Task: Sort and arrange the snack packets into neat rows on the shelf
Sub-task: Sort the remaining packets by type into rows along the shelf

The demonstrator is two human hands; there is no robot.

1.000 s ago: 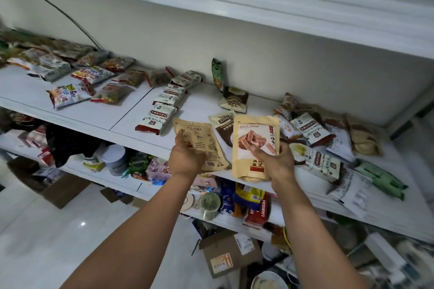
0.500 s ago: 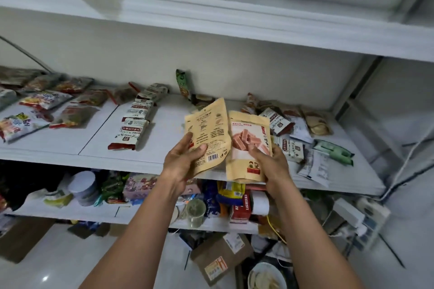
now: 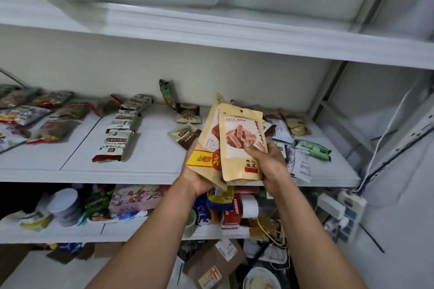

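Front pouch [image 3: 239,148]: tan paper, picture of pinkish sticks, hang-hole at the top. It was held upright in front of the shelf [image 3: 152,157], clear of its surface and overlapping the rear pouch [image 3: 207,145]. The right hand [image 3: 267,166] grasped it at the lower right, fingers curled over its face.

Rear pouch: same tan paper, yellow band across the lower part, tilted left behind the other. The left hand [image 3: 199,180] cupped and gripped it from below.

White-and-red packets [image 3: 119,131]: one file running front to back on the shelf, already orderly.

Brown packets [image 3: 185,136]: two, loose, lying on the shelf beyond the held pair.

Loose heap [image 3: 288,134]: mixed packets and paper slips at the right end, unsorted. A green packet [image 3: 312,149] lay at its edge.

Step judged in hand: pairing the two tan pouches as one kind before placing them.

Recommended handling:
- Square the edges so that both faces pointed the same way, then carry the two as one stack.
- Lay them flat on the bare stretch between the white-and-red file and the heap, parallel to that file, starting a fresh row at the front edge.
- The brown packets would want shifting first if the row was to run back to the wall.
- The smooth pouches looked likely to slide apart, so a firm pinch low down seemed wise.
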